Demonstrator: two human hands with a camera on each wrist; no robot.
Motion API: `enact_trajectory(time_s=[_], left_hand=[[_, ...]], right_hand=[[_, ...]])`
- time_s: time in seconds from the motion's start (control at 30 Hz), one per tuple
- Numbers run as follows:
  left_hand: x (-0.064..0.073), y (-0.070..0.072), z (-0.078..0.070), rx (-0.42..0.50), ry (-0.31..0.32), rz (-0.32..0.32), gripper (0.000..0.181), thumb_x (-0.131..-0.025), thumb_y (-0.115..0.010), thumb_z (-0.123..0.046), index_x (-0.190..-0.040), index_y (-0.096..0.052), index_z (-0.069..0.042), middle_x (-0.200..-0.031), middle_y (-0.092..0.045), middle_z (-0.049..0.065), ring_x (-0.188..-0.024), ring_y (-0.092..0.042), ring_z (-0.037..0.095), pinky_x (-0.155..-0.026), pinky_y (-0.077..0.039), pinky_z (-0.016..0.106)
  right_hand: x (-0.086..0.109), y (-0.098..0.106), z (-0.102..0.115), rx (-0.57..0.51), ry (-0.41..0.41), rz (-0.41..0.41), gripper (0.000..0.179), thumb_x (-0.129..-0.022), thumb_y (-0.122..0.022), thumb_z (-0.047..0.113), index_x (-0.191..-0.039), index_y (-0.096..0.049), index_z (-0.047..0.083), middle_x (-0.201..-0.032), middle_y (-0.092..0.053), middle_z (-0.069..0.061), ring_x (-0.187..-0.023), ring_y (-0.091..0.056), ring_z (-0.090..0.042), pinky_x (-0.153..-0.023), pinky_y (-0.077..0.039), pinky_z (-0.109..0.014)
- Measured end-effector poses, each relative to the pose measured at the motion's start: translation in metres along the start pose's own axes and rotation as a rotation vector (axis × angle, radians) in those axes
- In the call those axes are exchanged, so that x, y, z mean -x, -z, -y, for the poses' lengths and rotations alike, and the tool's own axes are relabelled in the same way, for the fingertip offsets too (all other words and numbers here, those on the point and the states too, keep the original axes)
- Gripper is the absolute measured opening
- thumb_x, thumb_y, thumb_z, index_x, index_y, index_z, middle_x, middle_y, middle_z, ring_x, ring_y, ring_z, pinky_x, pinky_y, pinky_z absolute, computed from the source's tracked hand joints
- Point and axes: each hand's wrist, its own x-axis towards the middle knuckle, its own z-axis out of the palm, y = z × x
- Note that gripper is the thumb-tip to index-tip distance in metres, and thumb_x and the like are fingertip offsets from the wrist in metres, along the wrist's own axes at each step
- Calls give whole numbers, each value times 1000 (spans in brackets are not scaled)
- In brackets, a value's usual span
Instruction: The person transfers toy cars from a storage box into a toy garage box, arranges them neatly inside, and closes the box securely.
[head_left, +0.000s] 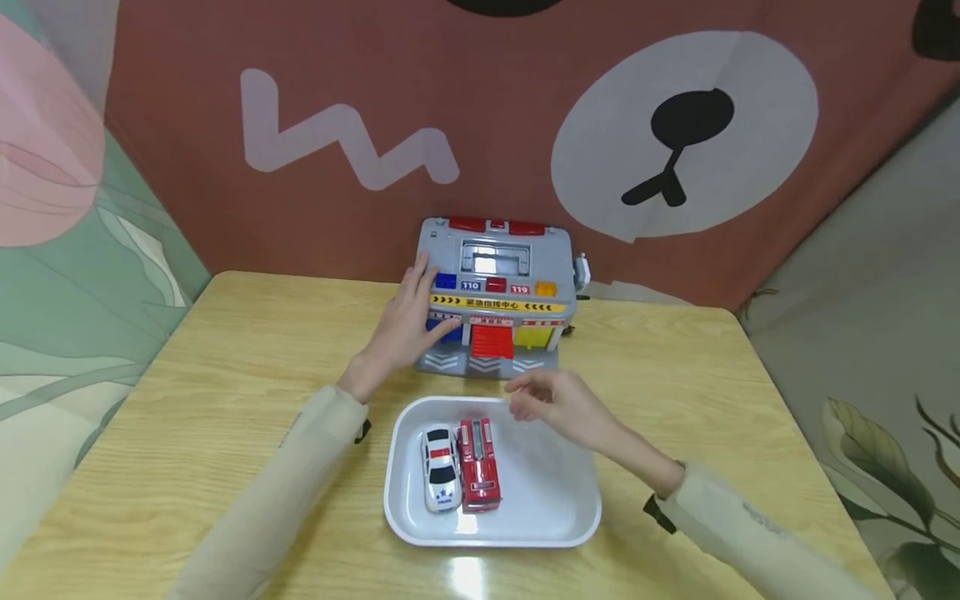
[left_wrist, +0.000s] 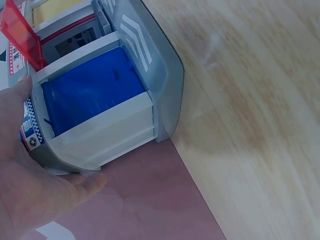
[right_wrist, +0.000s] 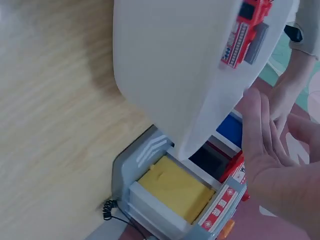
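Note:
A grey toy emergency station stands at the back of the table. Its blue door and yellow door are down, while the red door sticks outward over a dark opening. My left hand rests on the station's left corner, thumb at the front and fingers stretched along the roof side. Above the far rim of a white tray hovers my right hand, fingers loosely bent, holding nothing. In that tray a white police car lies beside a red fire truck.
The wooden table extends to both sides of the tray. A printed cloth hangs right behind the station. On the station's right side is a grey-white handset, and a coiled black cord lies near it.

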Motion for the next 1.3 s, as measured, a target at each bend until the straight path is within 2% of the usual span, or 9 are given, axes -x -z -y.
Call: enact_trajectory(time_s=[0.1,0.27,0.33,0.47,0.63,0.83,1.07,1.23,1.3], left_hand=[[0,1,1,1,2,1,89,-89,-64,-48,-154,-17,-9,-162,7,3,-145,-8,35,-111,-24,55],[0,2,1,3,1,4,89,-89,-64,-48,-154,-17,-9,-162,6,4,-146,-7,33,-111,-23,55],[0,2,1,0,-1,5,89,-89,-64,-48,-154,-18,-9,-162,6,4,-146,-6,33,-111,-24,56],[0,2,-1,-10,-2,11,89,-89,-63,-49,-154,-18,-9,-162,6,4,-146,-6,32,-111,-24,56],[-1,2,-3,-4,-3,21,89,-90,-62,-50,-154,-17,-9,-162,7,4,-146,-6,33,-111,-24,56],[0,2,0,-10,9,7,90,-89,-63,-50,-155,-16,-9,-162,8,2,-146,-7,33,-111,-24,56],[0,3,-1,-7,19,12,89,-89,-64,-49,-154,-17,-9,-162,8,2,-146,-8,34,-110,-25,57],[1,3,-2,7,14,9,90,-89,-64,-48,-154,-18,-9,-162,6,4,-146,-8,35,-109,-26,58],[2,3,-2,12,10,8,90,-89,-64,-49,-154,-18,-9,-162,6,4,-145,-8,35,-109,-25,58]], right_hand=[[5,0,-2,-71,-111,91,24,-96,-60,10,-114,-63,-5,-87,-70,-9,-78,-69,-25,-72,-58,-38],[14,-9,-3,-168,-268,245,33,-96,-61,14,-117,-59,-11,-90,-69,-13,-82,-68,-25,-74,-58,-39],[17,-13,-3,-159,-297,298,35,-96,-61,17,-116,-59,-11,-91,-69,-12,-83,-68,-24,-74,-58,-37],[21,-20,-7,-130,-325,354,33,-94,-63,18,-110,-64,-10,-89,-69,-11,-82,-66,-23,-74,-58,-35],[25,-29,-14,-213,-370,420,30,-96,-60,18,-100,-67,-12,-84,-69,-16,-76,-68,-24,-73,-58,-38],[23,-34,-14,-268,-417,445,37,-98,-57,24,-92,-66,-11,-84,-69,-20,-73,-68,-21,-73,-58,-38],[15,-45,0,-100,-486,414,34,-97,-58,30,-93,-66,-2,-78,-68,-9,-68,-65,-18,-68,-57,-33],[12,-49,-1,-97,-535,413,29,-96,-61,30,-91,-66,1,-76,-68,-8,-64,-62,-14,-66,-56,-30],[12,-48,-2,-117,-530,423,30,-96,-60,30,-92,-66,1,-77,-68,-8,-64,-62,-14,-66,-56,-30]])
